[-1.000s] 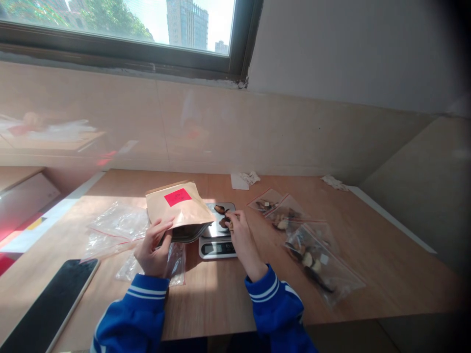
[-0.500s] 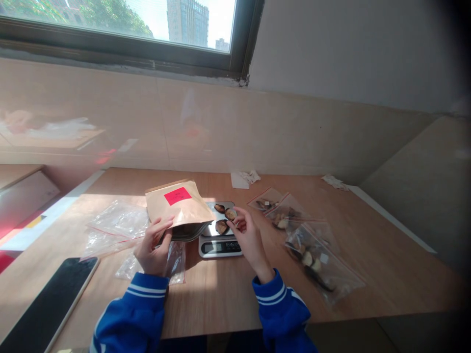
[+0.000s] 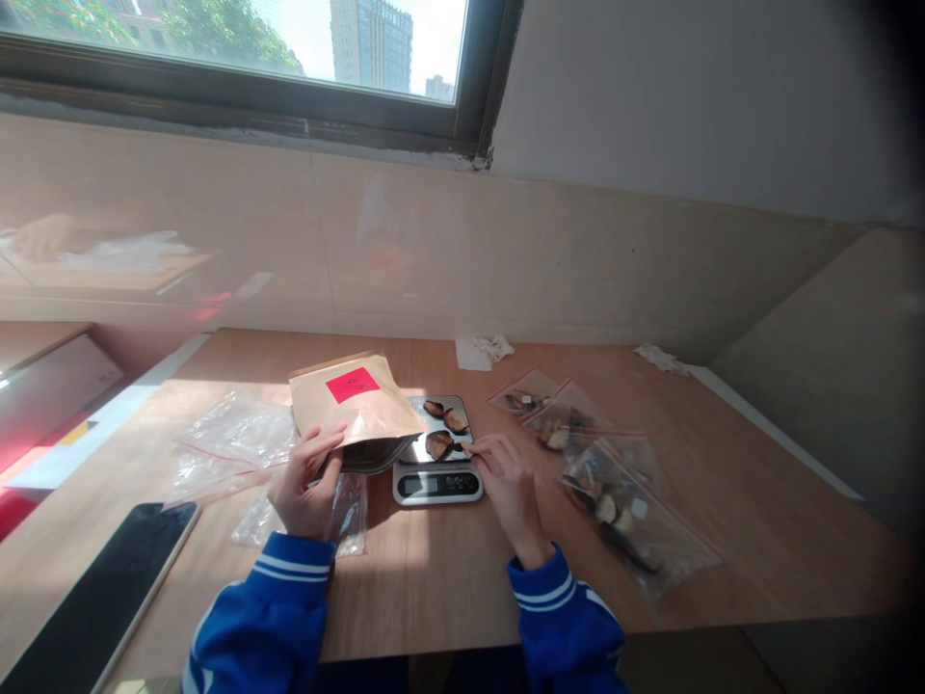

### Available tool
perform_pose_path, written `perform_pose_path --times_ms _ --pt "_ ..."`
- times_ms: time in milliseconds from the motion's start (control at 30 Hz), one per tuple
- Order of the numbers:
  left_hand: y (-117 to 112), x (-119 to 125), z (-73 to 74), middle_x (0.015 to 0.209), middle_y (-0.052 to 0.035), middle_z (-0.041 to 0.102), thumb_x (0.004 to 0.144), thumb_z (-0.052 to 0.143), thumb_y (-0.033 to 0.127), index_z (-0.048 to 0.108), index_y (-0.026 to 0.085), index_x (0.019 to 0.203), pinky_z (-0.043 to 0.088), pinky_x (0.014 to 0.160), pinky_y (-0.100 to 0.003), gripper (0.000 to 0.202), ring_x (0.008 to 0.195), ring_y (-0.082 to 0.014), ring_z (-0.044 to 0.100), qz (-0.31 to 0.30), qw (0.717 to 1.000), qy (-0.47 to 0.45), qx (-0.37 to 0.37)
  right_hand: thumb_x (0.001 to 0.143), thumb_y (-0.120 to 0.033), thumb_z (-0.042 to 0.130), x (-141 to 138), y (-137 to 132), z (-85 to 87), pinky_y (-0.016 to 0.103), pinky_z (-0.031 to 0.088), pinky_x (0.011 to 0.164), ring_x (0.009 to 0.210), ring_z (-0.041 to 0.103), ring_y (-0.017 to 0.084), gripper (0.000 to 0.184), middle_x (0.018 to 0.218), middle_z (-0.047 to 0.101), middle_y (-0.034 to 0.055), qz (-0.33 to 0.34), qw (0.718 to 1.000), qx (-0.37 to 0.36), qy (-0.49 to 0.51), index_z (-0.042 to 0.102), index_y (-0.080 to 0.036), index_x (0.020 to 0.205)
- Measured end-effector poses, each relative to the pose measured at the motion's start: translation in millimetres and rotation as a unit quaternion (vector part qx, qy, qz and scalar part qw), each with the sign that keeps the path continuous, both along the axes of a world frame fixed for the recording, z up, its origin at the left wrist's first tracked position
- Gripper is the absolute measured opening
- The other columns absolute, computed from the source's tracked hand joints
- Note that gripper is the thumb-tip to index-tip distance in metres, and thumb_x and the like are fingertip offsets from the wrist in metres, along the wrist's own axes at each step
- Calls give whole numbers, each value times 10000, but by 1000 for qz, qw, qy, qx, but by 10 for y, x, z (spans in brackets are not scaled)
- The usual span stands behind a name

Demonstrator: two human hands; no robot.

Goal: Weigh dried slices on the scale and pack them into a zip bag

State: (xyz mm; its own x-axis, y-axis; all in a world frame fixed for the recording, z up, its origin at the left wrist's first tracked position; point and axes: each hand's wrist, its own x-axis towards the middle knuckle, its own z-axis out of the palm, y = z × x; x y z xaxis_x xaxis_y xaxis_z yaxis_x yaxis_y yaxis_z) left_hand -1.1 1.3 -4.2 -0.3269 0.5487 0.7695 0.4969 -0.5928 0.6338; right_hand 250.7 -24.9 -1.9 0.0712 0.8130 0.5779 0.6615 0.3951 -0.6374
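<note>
My left hand (image 3: pixel 309 482) is closed on the lower left edge of a brown kraft paper bag (image 3: pixel 386 400) with a red label (image 3: pixel 352 385); its dark mouth tilts toward the scale. To its right is a small kitchen scale (image 3: pixel 438 487) with a steel plate. Several dried brown slices (image 3: pixel 438 444) lie on that plate. At the plate's lower right edge, my right hand (image 3: pixel 508 485) has thumb and fingers pinched on a small dried slice (image 3: pixel 464 448), mostly hidden by the fingertips. The scale's display is too small to read.
Clear zip bags (image 3: pixel 238 434) lie left of the paper bag. On the right are several zip bags of dried pieces (image 3: pixel 621 511). A black tablet-like device (image 3: pixel 93 598) rests at the front left. Crumpled tissue (image 3: pixel 493 348) lies near the wall.
My right hand has moved down and slightly right, from beside the upper right slice to the plate's lower right edge. My left hand keeps hold of the paper bag.
</note>
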Motion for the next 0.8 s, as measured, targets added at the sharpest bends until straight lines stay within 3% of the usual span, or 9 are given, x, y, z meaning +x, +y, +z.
perform_pose_path --times_ms 267,400,467,533,600,700,800 --pt "-5 26 46 948 -44 737 748 652 96 671 195 905 550 906 -381 187 974 -203 677 4 1000 -1 6 935 -266 473 37 75 -132 337 511 834 943 612 200 204 1019 623 63 42 995 -25 -83 665 -223 988" --pt "-10 31 51 946 -47 737 754 650 113 668 191 898 554 895 -377 165 979 -202 675 5 1000 -1 0 922 -309 512 -22 -6 11 403 491 869 983 588 234 232 1062 614 89 20 994 0 -108 668 -230 1073" --pt "-9 32 49 940 -47 737 760 646 125 667 188 894 545 914 -383 150 973 -201 677 6 1000 -2 -4 942 -273 465 -154 -102 166 381 494 876 981 588 212 249 1051 616 89 50 996 19 -73 651 -220 1099" --pt "-7 32 47 938 -46 737 764 643 135 666 186 897 540 923 -383 144 970 -199 679 7 1000 0 -5 957 -221 403 -369 -189 329 329 504 881 993 592 181 270 1018 631 77 120 992 34 -33 637 -205 1092" --pt "-6 29 45 940 -43 737 767 638 140 666 187 903 548 910 -374 146 971 -198 678 7 1000 3 -3 961 -187 368 -633 -220 454 301 496 914 1031 586 165 295 1054 643 73 184 981 25 -53 611 -183 1130" --pt "-10 24 42 941 -38 736 768 635 138 669 190 909 565 875 -354 154 994 -202 671 7 1000 7 3 948 -170 379 -1008 -128 511 323 504 906 1047 584 196 290 1103 640 114 178 971 -17 -160 593 -131 1141" --pt "-15 18 33 941 -38 737 763 641 133 675 196 915 571 863 -349 168 1007 -206 666 8 1000 7 5 902 -143 455 -1255 43 435 362 517 827 946 611 237 241 1009 661 137 124 955 -75 -258 617 -116 1079"
